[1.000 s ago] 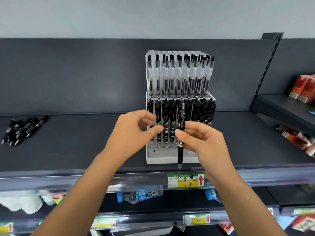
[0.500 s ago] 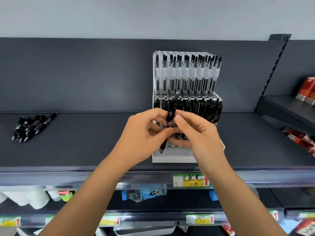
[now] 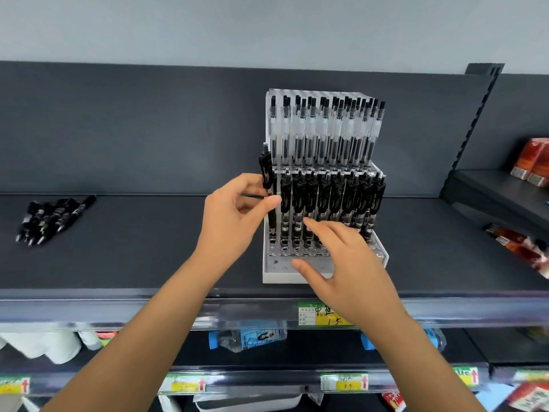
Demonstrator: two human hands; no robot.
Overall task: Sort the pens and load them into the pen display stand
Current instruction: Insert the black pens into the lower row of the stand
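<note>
The stand at frame centre has a white base and clear walls. The upper pens are clear with black caps and black cores. The lower pens are black with clear, banded ends. The pen at the stand's left edge is black. The loose pens at far left are black. The shelf is dark grey and the wall pale grey. The tag, lower centre, is green, white and yellow. The boxes at right are red.
</note>
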